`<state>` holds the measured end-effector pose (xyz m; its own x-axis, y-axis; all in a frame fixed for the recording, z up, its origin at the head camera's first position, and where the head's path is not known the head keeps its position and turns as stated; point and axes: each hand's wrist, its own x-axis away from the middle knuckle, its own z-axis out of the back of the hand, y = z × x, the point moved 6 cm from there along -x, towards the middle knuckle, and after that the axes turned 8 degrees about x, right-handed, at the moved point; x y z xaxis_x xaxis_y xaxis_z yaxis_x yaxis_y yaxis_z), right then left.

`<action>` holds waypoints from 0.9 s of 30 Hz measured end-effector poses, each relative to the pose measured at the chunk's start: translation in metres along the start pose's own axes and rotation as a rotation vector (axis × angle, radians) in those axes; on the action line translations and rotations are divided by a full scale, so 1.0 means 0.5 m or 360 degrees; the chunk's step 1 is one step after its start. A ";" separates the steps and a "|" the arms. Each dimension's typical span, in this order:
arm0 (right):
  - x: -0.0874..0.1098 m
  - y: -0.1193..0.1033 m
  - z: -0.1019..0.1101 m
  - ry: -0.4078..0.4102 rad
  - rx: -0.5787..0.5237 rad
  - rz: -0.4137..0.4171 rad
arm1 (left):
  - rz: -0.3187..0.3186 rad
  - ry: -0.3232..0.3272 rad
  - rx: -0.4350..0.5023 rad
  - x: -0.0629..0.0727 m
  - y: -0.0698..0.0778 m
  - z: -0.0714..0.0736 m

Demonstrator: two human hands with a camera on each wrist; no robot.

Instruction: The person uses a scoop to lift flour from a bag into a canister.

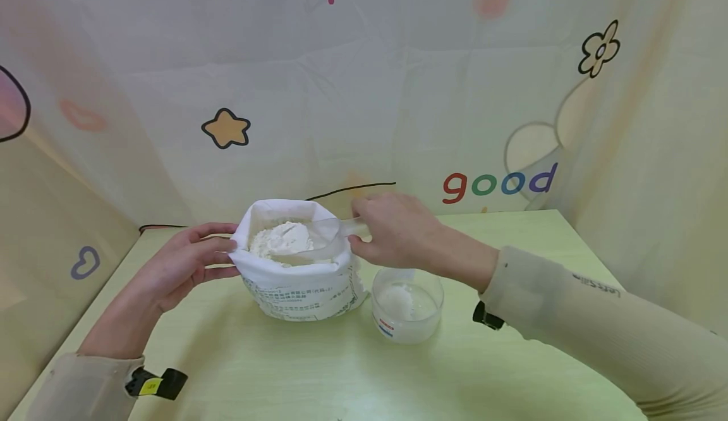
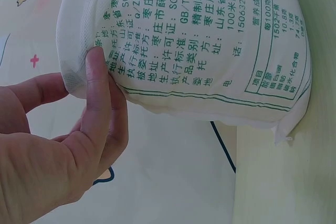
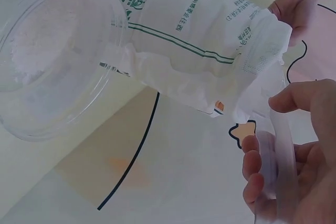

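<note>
A white flour bag (image 1: pixel 301 288) with green print stands upright, its top folded outward and white flour (image 1: pixel 287 239) inside. My left hand (image 1: pixel 184 260) rests its extended fingertips against the bag's left side, at the folded rim (image 2: pixel 73 35). With curled fingers my right hand (image 1: pixel 398 228) grips the handle of a clear plastic scoop (image 1: pixel 330 231), also seen in the right wrist view. The scoop's head reaches over the rim into the bag, by the flour. Below my right hand is a clear round bowl (image 1: pixel 406 329) with some white powder (image 1: pixel 400 299) in it.
Bag and bowl stand side by side on a pale green table (image 1: pixel 273 370). A printed curtain (image 1: pixel 364 105) hangs close behind the table and along its sides. Dark straps with small devices (image 1: pixel 156 383) sit at both sleeves.
</note>
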<state>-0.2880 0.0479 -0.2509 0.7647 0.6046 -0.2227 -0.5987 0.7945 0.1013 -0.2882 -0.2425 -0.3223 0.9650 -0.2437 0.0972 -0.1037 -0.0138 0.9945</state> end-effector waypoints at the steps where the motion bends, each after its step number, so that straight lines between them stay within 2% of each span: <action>1: 0.000 0.002 -0.001 0.0002 -0.0004 -0.0007 | -0.0003 -0.0001 0.0000 0.000 0.000 -0.001; 16: 0.012 0.030 0.000 0.0090 -0.0040 -0.0041 | -0.0001 0.0013 -0.0072 -0.002 0.000 -0.003; 22: 0.017 0.030 -0.003 0.0112 -0.0032 0.0011 | -0.0003 0.0020 -0.0096 -0.002 -0.001 -0.001; 27: 0.024 0.027 -0.008 0.0150 0.0050 0.0086 | -0.0004 0.0020 -0.0103 -0.002 -0.002 -0.002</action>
<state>-0.2880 0.0657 -0.2562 0.7047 0.6399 -0.3064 -0.6295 0.7632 0.1460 -0.2889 -0.2412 -0.3232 0.9682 -0.2316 0.0947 -0.0857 0.0486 0.9951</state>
